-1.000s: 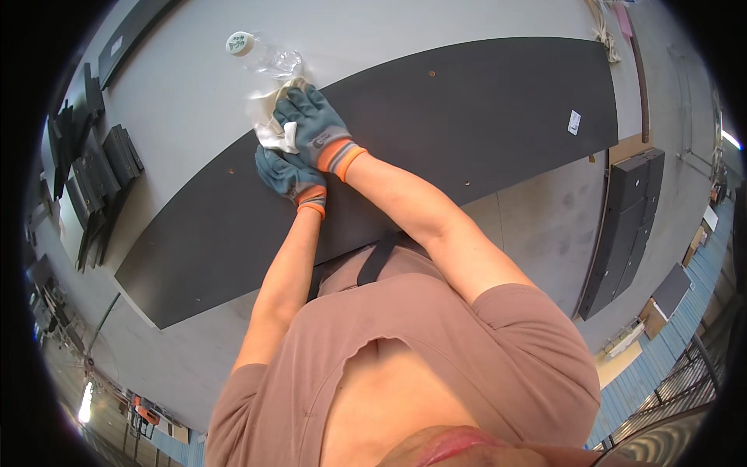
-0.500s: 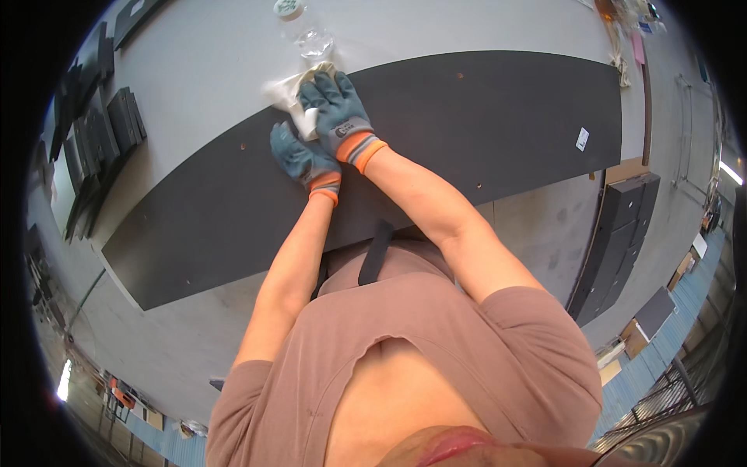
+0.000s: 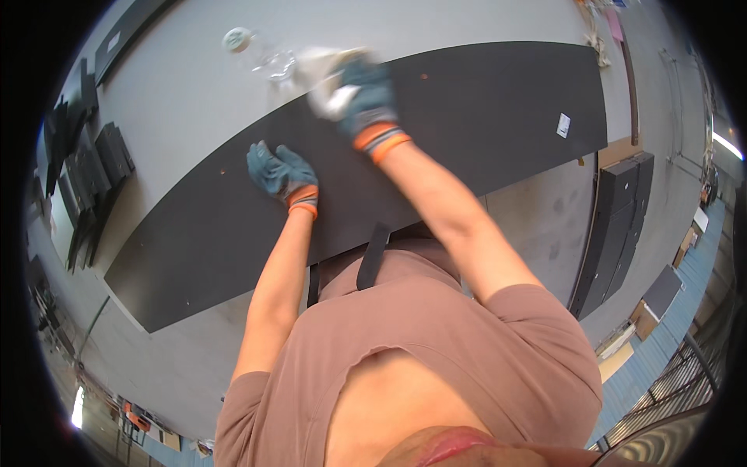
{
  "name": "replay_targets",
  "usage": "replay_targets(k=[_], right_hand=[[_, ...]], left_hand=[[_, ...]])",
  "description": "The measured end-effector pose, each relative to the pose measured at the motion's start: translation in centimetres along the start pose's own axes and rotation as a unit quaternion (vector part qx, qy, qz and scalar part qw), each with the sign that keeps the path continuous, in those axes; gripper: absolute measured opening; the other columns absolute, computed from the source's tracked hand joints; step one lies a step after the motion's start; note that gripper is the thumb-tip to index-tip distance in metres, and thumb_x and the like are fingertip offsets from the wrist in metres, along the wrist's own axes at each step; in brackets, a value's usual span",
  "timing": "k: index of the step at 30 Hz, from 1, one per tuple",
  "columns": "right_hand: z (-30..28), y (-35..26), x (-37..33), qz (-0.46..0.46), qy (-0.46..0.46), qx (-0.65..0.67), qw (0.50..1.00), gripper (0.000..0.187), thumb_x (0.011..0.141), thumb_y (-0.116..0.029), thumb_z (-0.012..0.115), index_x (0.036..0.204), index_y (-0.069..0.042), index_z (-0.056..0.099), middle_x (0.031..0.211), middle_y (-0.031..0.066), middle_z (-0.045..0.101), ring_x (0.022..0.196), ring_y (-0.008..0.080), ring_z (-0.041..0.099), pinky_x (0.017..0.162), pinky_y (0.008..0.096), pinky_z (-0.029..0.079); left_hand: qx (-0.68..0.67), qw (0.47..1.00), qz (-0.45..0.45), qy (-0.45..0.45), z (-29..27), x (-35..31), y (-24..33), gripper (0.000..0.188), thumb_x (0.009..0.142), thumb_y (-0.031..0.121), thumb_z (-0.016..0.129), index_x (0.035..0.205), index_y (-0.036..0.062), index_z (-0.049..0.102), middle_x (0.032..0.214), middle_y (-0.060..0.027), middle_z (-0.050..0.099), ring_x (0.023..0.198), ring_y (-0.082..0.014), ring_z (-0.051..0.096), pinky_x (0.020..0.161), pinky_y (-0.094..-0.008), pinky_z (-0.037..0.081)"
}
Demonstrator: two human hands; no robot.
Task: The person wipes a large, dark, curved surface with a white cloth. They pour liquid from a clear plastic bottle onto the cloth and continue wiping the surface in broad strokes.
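A wide dark panel [image 3: 498,117] with a curved far edge lies in front of me. My left hand [image 3: 282,171], in a grey-green work glove with an orange cuff, rests flat on it, fingers spread. My right hand [image 3: 367,92], gloved alike and blurred by motion, holds a white cloth [image 3: 323,74] at the panel's far edge. Just left of the cloth, a clear plastic bottle [image 3: 268,61] with a pale cap lies on the light grey surface. A small white label [image 3: 563,125] sticks to the panel's right part.
Several dark boards [image 3: 82,167] stand stacked at the left. Another dark board [image 3: 132,31] lies at the far left. Beyond the panel's right end are stacked dark pieces [image 3: 615,226] on the floor side. A hanging cloth and small items crowd the far right corner.
My right hand has swept the cloth to the right along the panel's far edge. My left hand has drawn apart from it, slightly left and nearer to me.
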State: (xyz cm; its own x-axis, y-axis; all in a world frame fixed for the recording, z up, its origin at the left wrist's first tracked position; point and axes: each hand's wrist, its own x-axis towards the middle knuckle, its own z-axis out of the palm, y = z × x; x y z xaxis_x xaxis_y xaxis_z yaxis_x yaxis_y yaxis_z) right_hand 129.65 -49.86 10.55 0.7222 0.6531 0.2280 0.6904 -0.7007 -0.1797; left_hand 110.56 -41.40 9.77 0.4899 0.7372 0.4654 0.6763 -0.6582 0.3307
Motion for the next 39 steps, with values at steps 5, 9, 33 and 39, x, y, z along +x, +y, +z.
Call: replay_targets(k=[5,9,33,39], right_hand=[[-0.1,4.7,-0.4,-0.138,-0.095,0.104,0.98,0.054,0.1,-0.029,0.048,0.15,-0.009,0.053,0.162,0.0159,0.045,0.155,0.0328,0.036,0.129,0.0506,0.021],[-6.0,24.5,2.1,-0.021,-0.026,0.032,0.999,0.034,0.089,-0.034,0.066,0.114,-0.011,0.068,0.122,0.0163,0.068,0.121,0.035,0.061,0.113,0.0475,0.042],[-12.4,59.4,3.5,0.021,0.079,-0.074,0.994,0.028,0.09,-0.032,0.067,0.11,-0.013,0.068,0.117,0.0139,0.068,0.116,0.0357,0.062,0.105,0.0441,0.047],[-10.1,58.0,3.1,0.073,0.062,-0.296,0.95,0.037,0.088,-0.028,0.063,0.117,-0.005,0.064,0.117,0.0182,0.066,0.114,0.032,0.061,0.104,0.0473,0.046]], left_hand=[[0.01,1.0,0.008,0.016,0.3,-0.6,-1.3,0.034,0.1,0.015,0.063,0.131,0.0003,0.059,0.136,-0.0211,0.062,0.129,-0.0398,0.058,0.112,-0.0492,0.046],[0.047,0.998,0.038,0.024,0.4,-0.6,-1.5,0.032,0.101,0.015,0.062,0.13,0.0002,0.061,0.133,-0.0207,0.064,0.125,-0.0389,0.061,0.109,-0.0476,0.049],[0.202,0.973,-0.049,0.096,8.9,-2.7,13.0,0.042,0.1,0.032,0.068,0.124,-0.0023,0.067,0.129,-0.0241,0.066,0.121,-0.0382,0.065,0.103,-0.0475,0.054],[0.222,0.969,-0.017,0.105,9.2,-1.6,15.3,0.037,0.1,0.031,0.068,0.119,-0.0014,0.068,0.121,-0.0227,0.07,0.113,-0.0383,0.069,0.097,-0.0471,0.057]])
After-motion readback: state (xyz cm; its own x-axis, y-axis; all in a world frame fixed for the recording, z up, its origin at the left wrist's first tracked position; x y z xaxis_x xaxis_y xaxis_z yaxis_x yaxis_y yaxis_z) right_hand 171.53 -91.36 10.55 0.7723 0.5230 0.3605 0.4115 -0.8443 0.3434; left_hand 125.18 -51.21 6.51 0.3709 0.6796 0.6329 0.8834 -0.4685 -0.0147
